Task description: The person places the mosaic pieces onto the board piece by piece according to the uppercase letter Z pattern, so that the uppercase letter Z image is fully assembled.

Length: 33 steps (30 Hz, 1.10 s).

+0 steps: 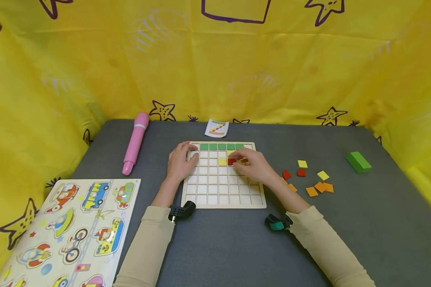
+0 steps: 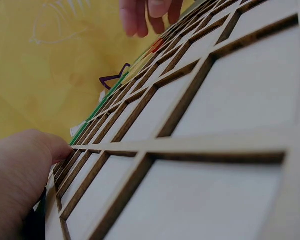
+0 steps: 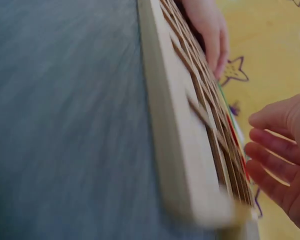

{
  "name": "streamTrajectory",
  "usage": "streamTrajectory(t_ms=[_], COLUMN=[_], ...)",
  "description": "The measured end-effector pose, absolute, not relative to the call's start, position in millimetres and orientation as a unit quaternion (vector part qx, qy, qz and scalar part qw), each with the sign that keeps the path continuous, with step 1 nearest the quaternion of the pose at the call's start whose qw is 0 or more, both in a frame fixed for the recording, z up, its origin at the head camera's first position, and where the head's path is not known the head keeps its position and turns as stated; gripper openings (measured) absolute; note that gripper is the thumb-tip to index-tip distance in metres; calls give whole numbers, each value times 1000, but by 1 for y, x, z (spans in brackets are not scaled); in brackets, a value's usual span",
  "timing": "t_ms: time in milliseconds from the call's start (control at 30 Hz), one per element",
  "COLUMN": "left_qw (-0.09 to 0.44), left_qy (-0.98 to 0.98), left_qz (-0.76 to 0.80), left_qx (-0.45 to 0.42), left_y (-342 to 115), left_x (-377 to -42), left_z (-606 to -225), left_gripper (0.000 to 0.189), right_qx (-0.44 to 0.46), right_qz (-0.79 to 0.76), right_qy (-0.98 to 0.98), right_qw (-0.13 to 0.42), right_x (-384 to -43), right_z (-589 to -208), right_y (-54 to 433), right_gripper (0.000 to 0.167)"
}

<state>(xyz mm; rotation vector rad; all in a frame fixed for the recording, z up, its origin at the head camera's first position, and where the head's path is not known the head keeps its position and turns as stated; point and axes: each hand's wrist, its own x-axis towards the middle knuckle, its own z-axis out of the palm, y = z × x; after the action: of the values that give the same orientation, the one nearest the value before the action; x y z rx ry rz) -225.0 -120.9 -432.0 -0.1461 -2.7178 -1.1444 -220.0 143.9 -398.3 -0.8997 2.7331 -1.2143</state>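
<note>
A pale wooden grid board [image 1: 223, 205] lies on the table with several green tiles [image 1: 212, 147] along its top row. Lower down are a yellow tile [image 1: 222, 161], a red tile [image 1: 231, 162] beside it, and another yellow tile [image 1: 231, 152] partly covered by the right hand. My left hand [image 1: 180, 161] rests on the board's upper left edge, fingertips near the corner and thumb on the side. Over the board's right part hovers my right hand [image 1: 253, 164], fingertips close to the red tile; in the right wrist view its fingers [image 3: 275, 145] are loosely bent with nothing between them.
Loose orange tiles [image 1: 311, 191], red tiles [image 1: 301, 172] and yellow tiles [image 1: 323, 175] lie right of the board. Farther right is a green block [image 1: 359, 162]. A small pattern card [image 1: 217, 128] lies behind the board. A pink microphone [image 1: 134, 145] and a vehicle puzzle [image 1: 89, 223] are left.
</note>
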Motion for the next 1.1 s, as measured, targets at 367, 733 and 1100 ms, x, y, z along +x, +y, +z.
streamTrajectory(t_ms=[367,733,1100], left_qw=[96,91,90], left_qy=[-917,-919,-917], left_qz=[-384,-381,-385], left_qx=[-46,-42,-48], left_y=[-125,-123,-121], left_x=[-225,-225,-225], left_z=[-432,-432,-430], left_gripper=[28,28,28], right_qx=[-216,-170,-219], right_qz=[-313,-242,-320], right_qy=[924,955,922], right_qw=[-30,-20,-3], right_x=[-197,-186,-196], right_z=[-393,-389,-396], right_y=[217,257,244], right_gripper=[16,24,32])
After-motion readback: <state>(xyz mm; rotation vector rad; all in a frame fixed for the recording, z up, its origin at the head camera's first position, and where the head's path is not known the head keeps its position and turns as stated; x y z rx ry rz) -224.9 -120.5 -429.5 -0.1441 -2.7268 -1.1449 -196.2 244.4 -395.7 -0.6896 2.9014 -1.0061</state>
